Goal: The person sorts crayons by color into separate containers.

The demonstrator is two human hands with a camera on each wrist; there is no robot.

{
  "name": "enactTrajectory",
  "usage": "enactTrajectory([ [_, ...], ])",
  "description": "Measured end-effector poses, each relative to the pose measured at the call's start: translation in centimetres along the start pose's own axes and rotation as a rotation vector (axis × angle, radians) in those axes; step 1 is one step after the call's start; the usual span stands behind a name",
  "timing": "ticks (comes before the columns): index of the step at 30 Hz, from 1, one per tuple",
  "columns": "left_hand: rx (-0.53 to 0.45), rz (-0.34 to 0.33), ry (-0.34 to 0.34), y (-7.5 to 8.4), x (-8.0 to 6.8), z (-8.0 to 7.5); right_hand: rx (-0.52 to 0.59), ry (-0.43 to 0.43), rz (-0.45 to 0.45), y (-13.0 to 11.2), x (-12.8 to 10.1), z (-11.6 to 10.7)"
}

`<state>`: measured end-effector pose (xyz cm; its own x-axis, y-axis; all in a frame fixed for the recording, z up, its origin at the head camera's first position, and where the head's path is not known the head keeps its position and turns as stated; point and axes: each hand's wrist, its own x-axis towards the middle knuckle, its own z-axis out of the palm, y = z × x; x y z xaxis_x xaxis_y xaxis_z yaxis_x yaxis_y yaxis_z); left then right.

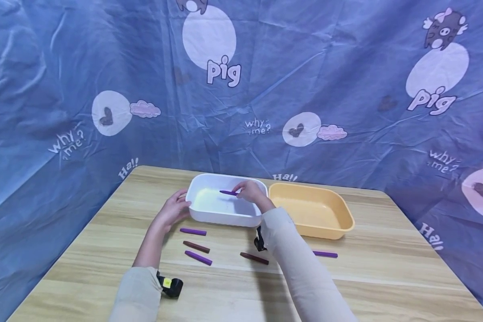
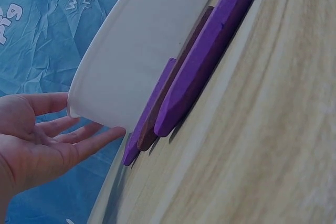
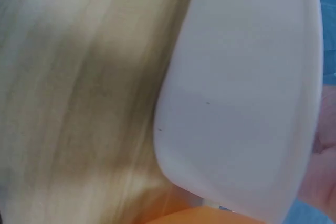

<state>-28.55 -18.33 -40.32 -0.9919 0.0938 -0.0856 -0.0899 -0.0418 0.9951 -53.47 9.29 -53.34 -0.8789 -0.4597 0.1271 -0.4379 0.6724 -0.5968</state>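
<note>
Wood table: right grip (image 1: 249, 191) pinches slim purple stick (image 1: 227, 192) over white tray (image 1: 221, 217).

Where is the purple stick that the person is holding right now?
In the head view, the right hand pinches the purple stick above the white tray, just left of the orange tray.

1. We read "pig" in white letters under the pale circles on the crinkled blue fabric backdrop (image 1: 346, 89), at top centre and at upper right.
2. We read "why me?" in small white script on that cloth, in three places.
3. We read "Ha!!" near the wooden table's far edge and lower right.
</note>
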Motion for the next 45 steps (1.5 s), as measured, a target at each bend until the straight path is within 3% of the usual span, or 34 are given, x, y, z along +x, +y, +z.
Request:
enactTrajectory([
  [2, -0.004, 0.0, 0.002, 0.0, 0.0, 0.0, -0.033, 0.017, -0.016, 0.6, 0.2, 0.6],
  [9, -0.021, 0.0, -0.002, 0.2, 0.0, 0.1, -0.049, -0.026, 0.123, -8.4, -5.3, -2.7],
  [10, -0.02, 0.0, -0.001, 0.2, 0.0, 0.1, -0.028, -0.02, 0.107, -7.2, -4.6, -2.1],
  [12, -0.02, -0.003, 0.004, 0.2, 0.0, 0.1, -0.015, -0.002, 0.082, -8.3, -5.5, -2.4],
  [16, -0.016, -0.009, 0.006, 0.1, 0.0, 0.1, -0.038, -0.012, 0.162, -12.1, -7.7, -3.6],
  [18, -0.013, -0.006, 0.005, 0.0, 0.0, 0.1, -0.079, -0.043, 0.251, -15.1, -9.1, -4.6],
  [20, -0.012, 0.002, 0.004, 0.0, 0.0, 0.1, -0.064, 0.007, 0.134, -14.2, -9.3, -4.3],
  [24, -0.007, 0.004, 0.004, -0.1, 0.0, 0.1, -0.117, 0.021, 0.086, -14.8, -10.0, -4.6],
  [25, -0.006, 0.003, 0.004, 0.0, 0.0, 0.1, -0.128, 0.028, 0.078, -14.8, -10.1, -4.5],
  [27, -0.003, -0.001, 0.004, 0.0, -0.1, 0.1, -0.18, -0.009, 0.175, -16.8, -10.9, -5.2],
  [32, -0.005, -0.008, 0.008, 0.0, -0.1, 0.1, -0.183, 0.025, 0.129, -17.3, -11.1, -5.7],
  [38, -0.008, -0.005, 0.006, -0.1, 0.2, 0.0, -0.118, 0.088, 0.04, -19.6, -12.3, -6.8],
  [45, 0.0, 0.002, 0.0, -0.1, 0.2, 0.0, 0.009, 0.125, -0.083, -22.8, -16.6, -6.6],
])
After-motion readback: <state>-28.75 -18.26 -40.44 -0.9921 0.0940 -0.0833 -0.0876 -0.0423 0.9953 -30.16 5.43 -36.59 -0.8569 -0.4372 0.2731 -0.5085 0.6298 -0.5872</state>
